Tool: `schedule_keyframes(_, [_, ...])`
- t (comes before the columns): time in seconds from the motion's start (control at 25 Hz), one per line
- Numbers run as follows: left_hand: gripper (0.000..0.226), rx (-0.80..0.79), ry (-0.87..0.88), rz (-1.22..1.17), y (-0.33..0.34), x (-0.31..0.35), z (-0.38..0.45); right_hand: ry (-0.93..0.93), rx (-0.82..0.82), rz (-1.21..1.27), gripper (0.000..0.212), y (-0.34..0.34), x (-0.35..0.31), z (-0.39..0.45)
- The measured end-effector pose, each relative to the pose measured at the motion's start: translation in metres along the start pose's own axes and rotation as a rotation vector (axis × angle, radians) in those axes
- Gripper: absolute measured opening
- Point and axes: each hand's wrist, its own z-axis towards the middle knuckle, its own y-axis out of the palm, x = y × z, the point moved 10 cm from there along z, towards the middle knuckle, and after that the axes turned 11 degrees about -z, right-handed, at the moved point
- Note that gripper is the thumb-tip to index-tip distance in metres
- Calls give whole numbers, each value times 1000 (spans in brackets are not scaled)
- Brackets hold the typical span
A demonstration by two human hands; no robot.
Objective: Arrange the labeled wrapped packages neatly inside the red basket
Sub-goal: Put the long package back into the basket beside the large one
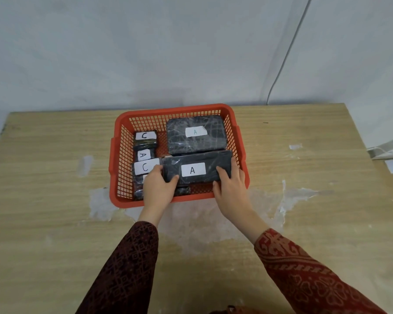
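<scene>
Black "A" pkg [196, 169] crosswise, both hands

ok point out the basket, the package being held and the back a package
basket [168, 109]: head view, far rim
held package [204, 160]: head view, wrap above its label
back A package [195, 143]: head view, wrap below its label
</scene>
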Motion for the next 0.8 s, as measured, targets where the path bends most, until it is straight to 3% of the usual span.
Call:
schedule_keyframes(0.24, [48, -41, -12, 160, 11, -1, 7, 22, -146, -130, 61, 13, -2, 9])
schedule_keyframes(0.6, [42, -58, -11, 287, 15, 6, 16, -2, -416, -182, 74, 36, -5, 21])
schedule_keyframes(0.8, [45, -33, 103, 441, 11, 27, 2, -52, -564, -279, 83, 36, -6, 17])
